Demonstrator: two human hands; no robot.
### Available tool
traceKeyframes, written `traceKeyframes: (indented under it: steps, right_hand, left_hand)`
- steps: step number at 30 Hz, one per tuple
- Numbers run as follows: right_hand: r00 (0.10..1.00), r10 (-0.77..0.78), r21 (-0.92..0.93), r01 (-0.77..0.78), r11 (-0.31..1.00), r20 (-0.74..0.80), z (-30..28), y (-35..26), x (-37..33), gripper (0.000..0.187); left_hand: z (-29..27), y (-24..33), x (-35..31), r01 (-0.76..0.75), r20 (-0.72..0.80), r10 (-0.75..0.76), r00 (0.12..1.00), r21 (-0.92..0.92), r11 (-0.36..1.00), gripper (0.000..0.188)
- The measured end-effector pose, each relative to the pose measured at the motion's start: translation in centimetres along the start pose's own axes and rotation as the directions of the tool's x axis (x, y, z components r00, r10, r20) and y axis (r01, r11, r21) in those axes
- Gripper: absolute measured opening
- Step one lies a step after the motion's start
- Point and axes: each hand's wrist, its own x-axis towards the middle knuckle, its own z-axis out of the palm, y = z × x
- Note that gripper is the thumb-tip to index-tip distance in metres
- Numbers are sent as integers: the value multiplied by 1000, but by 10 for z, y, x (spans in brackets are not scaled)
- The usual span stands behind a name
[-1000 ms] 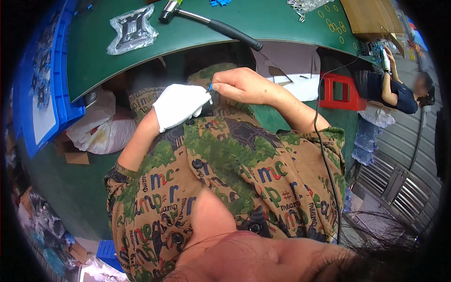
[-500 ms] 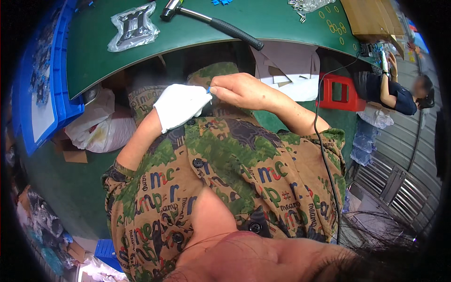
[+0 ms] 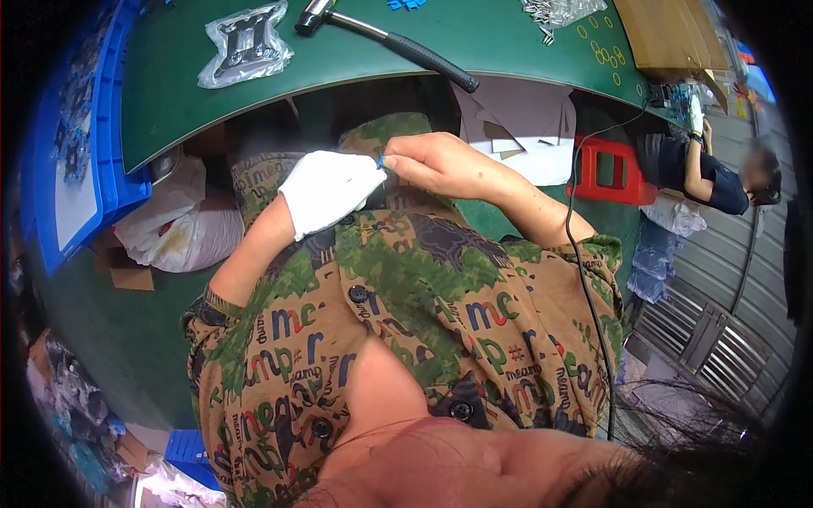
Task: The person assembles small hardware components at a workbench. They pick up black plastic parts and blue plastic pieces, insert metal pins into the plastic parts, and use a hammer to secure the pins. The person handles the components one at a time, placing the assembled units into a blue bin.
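My left hand (image 3: 332, 193), in a white glove, is closed in front of my body, just short of the table edge. Bare and pinched, my right hand (image 3: 428, 165) meets it fingertip to fingertip. Between them a tiny blue piece (image 3: 381, 162) peeks out; most of it is covered by the fingers, so its kind does not show. Beyond the hands, a hammer (image 3: 385, 41) with a black grip lies on the green table (image 3: 339, 63), its handle end jutting over the edge. A clear bag (image 3: 246, 44) with dark parts lies left of it.
Small metal pieces (image 3: 546, 15), yellowish rings (image 3: 605, 56) and a cardboard box (image 3: 669, 34) occupy the table's right side. A blue crate (image 3: 110, 152) stands at the left. A black cable (image 3: 572, 203) hangs at my right. Past a red stool (image 3: 614, 171), another person (image 3: 716, 173) works at the table.
The two hands stay together with the blue piece between them, almost unmoved. The view has shifted slightly. At the far right, the other person's arms have moved a little.
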Motion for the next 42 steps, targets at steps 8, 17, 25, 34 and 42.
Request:
traceKeyframes:
  steps: [8, 17, 25, 34, 42]
  right_hand:
    - [998, -23, -131, 31, 991, 67, -2, -7, -5, 32]
    - [1000, 13, -94, -14, 995, -12, 21, -1, -13, 34]
    - [815, 32, 705, -519, 483, 578, 17, 36, 11, 36]
    - [948, 102, 170, -51, 984, -302, -93, 15, -8, 28]
    - [452, -70, -433, -785, 444, -889, -174, 150, -45, 17]
  left_hand:
    - [6, -4, 0, -61, 47, 58, 997, 63, 996, 29]
    - [16, -12, -3, -42, 59, 43, 997, -19, 999, 31]
    - [-1, -8, -5, 230, 191, -150, 970, -535, 813, 34]
    - [-41, -26, -15, 200, 139, -145, 980, -615, 763, 47]
    - [-31, -37, -4, -97, -93, 35, 995, -827, 554, 87]
